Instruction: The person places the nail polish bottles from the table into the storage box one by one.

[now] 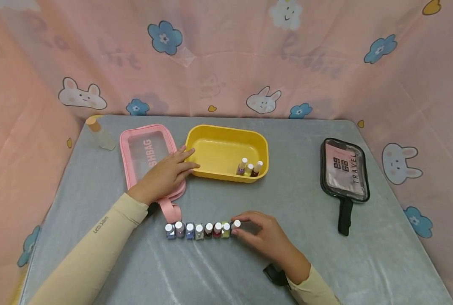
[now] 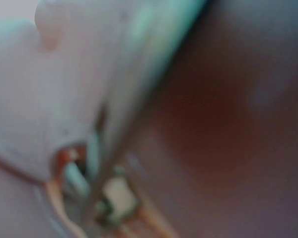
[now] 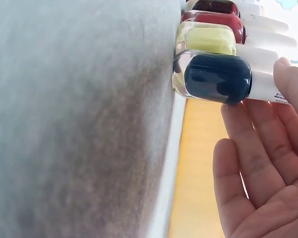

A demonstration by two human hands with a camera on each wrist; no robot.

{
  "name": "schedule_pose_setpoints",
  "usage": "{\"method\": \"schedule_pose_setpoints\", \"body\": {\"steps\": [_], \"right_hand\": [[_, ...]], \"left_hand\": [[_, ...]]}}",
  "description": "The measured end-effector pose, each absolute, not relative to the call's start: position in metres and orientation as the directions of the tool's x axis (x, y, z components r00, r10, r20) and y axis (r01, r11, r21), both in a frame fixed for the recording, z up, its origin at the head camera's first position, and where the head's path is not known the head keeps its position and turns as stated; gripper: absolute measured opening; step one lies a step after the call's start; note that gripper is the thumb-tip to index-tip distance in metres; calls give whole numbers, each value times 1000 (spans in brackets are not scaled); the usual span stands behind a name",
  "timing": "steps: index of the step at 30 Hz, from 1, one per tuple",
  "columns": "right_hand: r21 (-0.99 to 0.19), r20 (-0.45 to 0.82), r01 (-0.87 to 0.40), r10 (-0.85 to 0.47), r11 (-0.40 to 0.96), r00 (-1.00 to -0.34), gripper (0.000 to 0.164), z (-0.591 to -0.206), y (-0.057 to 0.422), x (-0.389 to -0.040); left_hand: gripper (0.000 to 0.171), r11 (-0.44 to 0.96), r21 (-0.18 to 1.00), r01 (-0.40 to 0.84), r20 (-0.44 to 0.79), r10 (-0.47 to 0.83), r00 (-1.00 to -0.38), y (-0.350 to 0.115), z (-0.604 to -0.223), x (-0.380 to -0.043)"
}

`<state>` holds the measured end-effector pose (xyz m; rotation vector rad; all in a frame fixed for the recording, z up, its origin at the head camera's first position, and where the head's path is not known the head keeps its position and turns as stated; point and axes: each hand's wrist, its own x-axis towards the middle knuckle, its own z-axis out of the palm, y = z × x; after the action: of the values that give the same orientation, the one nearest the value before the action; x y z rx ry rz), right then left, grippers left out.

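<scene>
My right hand pinches the white cap of a dark blue nail polish bottle at the right end of a row, thumb on one side and fingers on the other. This bottle stands upright beside a yellow-green nail polish bottle. The row continues leftward with several more white-capped bottles, among them a red one. With fingers spread, my left hand lies over a pink clear-topped bag, fingertips at the left rim of a yellow tray. The left wrist view is badly blurred.
Three nail polish bottles stand in the tray's right corner, one with dark red polish. A black-edged travel pouch lies at the right. At the back left is a clear bottle with a wooden-looking cap. A patterned pink curtain hangs behind.
</scene>
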<state>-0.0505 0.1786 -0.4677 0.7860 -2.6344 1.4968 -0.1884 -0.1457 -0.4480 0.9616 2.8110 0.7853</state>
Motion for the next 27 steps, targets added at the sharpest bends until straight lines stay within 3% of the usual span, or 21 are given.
{"method": "schedule_pose_setpoints", "body": {"steps": [13,19,27], "right_hand": [[-820,277,-402,-332,407,-902,23,-448,187,-58],[-771,403,-466,-234,435,-885,24,-418,200,-92],[-793,399,-392,-90,466,-913,20,-385,197,-149]], "left_hand": [[34,681,498,537,81,580,-811,-146,-446,-188],[34,684,502,529,75,575,-815,-145,-443,-187],[34,681,508,528,72,576,-814,-145,-442,-187]]}}
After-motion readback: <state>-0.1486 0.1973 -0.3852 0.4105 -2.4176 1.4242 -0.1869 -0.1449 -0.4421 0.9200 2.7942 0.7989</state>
